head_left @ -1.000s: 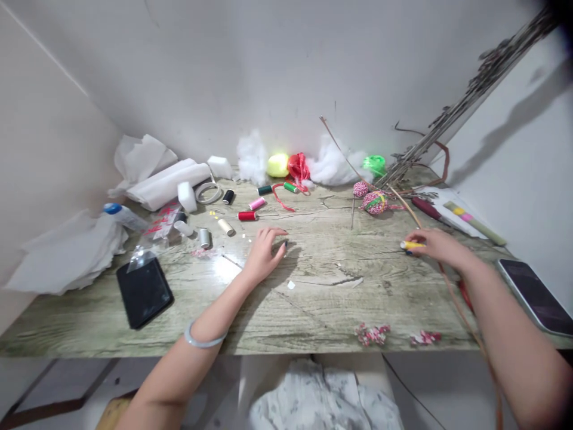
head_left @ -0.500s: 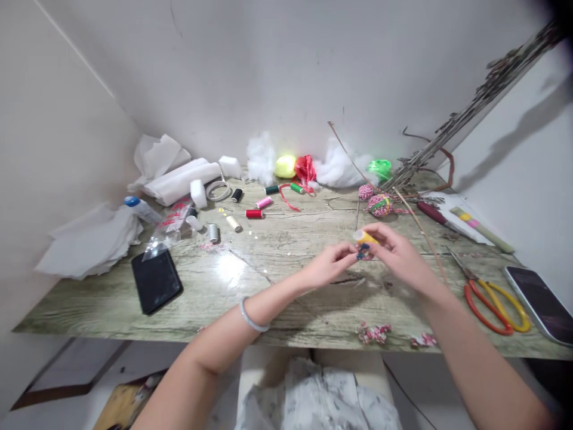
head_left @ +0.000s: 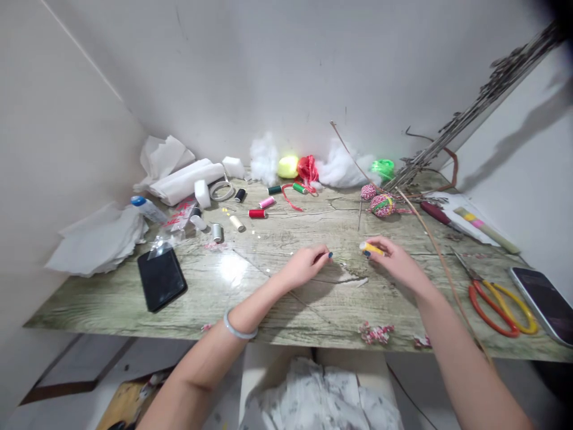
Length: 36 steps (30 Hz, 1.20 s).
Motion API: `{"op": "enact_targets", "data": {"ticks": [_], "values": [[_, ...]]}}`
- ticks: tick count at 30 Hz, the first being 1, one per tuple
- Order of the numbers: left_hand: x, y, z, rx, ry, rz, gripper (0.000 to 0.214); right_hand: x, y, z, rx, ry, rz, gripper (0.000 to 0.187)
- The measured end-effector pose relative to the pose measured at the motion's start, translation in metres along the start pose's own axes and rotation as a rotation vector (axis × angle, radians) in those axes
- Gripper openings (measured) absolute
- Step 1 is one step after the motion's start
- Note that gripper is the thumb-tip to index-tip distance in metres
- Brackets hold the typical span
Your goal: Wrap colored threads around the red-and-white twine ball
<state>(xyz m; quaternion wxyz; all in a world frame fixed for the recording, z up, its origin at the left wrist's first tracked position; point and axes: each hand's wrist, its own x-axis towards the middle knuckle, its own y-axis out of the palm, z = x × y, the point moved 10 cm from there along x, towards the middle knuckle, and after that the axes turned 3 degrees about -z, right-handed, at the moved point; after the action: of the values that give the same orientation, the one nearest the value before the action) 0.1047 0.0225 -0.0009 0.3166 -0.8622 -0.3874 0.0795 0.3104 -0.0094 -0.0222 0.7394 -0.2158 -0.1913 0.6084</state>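
Note:
My right hand (head_left: 394,258) holds a yellow thread spool (head_left: 372,248) between thumb and fingers, just above the wooden tabletop. To its left, my left hand (head_left: 308,263) is closed in a pinch, with dark blue nails showing. Whatever lies between those fingertips, perhaps a thread end, is too fine to make out. Beyond the hands lie a red thread spool (head_left: 256,214), a pink spool (head_left: 267,202), a green spool (head_left: 299,188) and a cream spool (head_left: 236,223). Two balls wound in multicoloured thread, one small (head_left: 367,192) and one larger (head_left: 382,205), rest behind my right hand.
Scissors (head_left: 501,304) and a phone (head_left: 544,303) lie at the right. A black tablet-like device (head_left: 162,278) and white sheets (head_left: 96,242) are at the left. White stuffing (head_left: 342,166) lines the wall. Dry twigs (head_left: 474,107) lean in from the right.
My hands, together at the yellow spool before, are now apart. The left has moved left, pinched; the right has shifted slightly right and keeps the spool.

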Motion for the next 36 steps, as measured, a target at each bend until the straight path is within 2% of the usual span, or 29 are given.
{"op": "enact_targets", "data": {"ticks": [2, 4, 5, 9, 11, 13, 16, 18, 20, 23, 26, 30, 32, 36], "values": [[-0.001, -0.008, 0.002, 0.055, 0.023, -0.063, 0.02, 0.009, -0.011, -0.015, -0.098, 0.015, -0.07, 0.026], [-0.002, -0.015, 0.004, 0.091, 0.04, -0.121, 0.021, 0.022, -0.031, -0.028, -0.196, 0.035, -0.192, 0.026], [-0.002, -0.018, 0.005, 0.099, 0.046, -0.142, 0.022, 0.03, -0.043, -0.033, -0.236, 0.048, -0.259, 0.031], [-0.005, -0.028, 0.007, 0.089, 0.059, -0.206, 0.021, 0.07, -0.08, -0.044, -0.323, 0.099, -0.478, 0.072], [-0.006, -0.032, 0.008, 0.07, 0.063, -0.236, 0.02, 0.092, -0.086, -0.049, -0.336, 0.147, -0.508, 0.077], [-0.008, -0.036, 0.01, 0.046, 0.064, -0.264, 0.02, 0.109, -0.086, -0.05, -0.34, 0.175, -0.511, 0.074], [-0.01, -0.04, 0.015, -0.005, 0.046, -0.313, 0.02, 0.113, -0.083, -0.037, -0.357, 0.171, -0.546, 0.069], [-0.01, -0.043, 0.02, -0.046, 0.023, -0.342, 0.022, 0.103, -0.075, -0.015, -0.368, 0.11, -0.578, 0.071], [-0.009, -0.042, 0.025, -0.151, -0.007, -0.338, 0.032, 0.087, -0.056, 0.022, -0.359, -0.05, -0.563, 0.073], [-0.005, -0.033, 0.033, -0.555, -0.04, -0.278, 0.061, 0.056, -0.008, 0.086, -0.3, -0.359, -0.416, 0.072], [-0.003, -0.032, 0.037, -0.881, -0.039, -0.28, 0.082, 0.029, 0.03, 0.126, -0.327, -0.498, -0.361, 0.068], [-0.005, -0.043, 0.04, -0.98, -0.02, -0.392, 0.079, 0.013, 0.061, 0.145, -0.384, -0.577, -0.302, 0.067], [-0.006, -0.045, 0.044, -1.007, -0.026, -0.428, 0.077, 0.012, 0.068, 0.145, -0.39, -0.58, -0.279, 0.067], [-0.006, -0.035, 0.056, -1.08, -0.109, -0.401, 0.079, 0.012, 0.073, 0.14, -0.348, -0.554, -0.25, 0.066]]}}
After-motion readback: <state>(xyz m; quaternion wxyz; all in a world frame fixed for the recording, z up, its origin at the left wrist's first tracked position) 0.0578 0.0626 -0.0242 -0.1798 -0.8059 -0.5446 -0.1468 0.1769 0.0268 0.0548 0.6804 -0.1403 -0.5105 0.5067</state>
